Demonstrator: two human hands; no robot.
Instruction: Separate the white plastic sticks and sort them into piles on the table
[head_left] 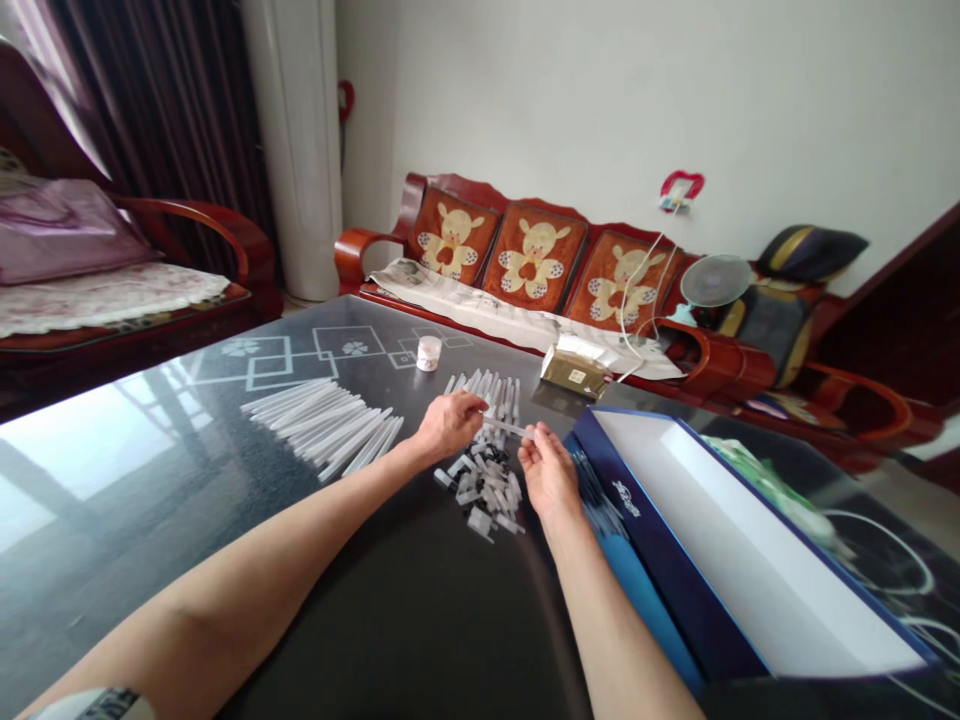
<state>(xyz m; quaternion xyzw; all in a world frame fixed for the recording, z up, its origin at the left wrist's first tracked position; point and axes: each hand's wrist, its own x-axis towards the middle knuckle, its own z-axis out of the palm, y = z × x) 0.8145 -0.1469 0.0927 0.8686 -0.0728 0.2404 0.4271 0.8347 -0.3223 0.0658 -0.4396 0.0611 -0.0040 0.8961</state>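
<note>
A slim translucent tube (508, 428) spans the gap between my two hands above the table. My left hand (450, 424) pinches its left end, and the fingertips of my right hand (550, 468) close on the other end. Just below lies a heap of small caps (487, 485), some clear and some black. Behind my hands is a bunch of pale, slender tubes (495, 388), partly hidden by my left hand. Many long white tubes (322, 422) lie side by side left of my left hand.
An open blue box (735, 520) with a white inside stands right of my right forearm. Farther back on the dark glossy table (180, 450) are a small white jar (429, 353) and a tissue pack (576, 372). A wooden sofa (450, 250) stands beyond.
</note>
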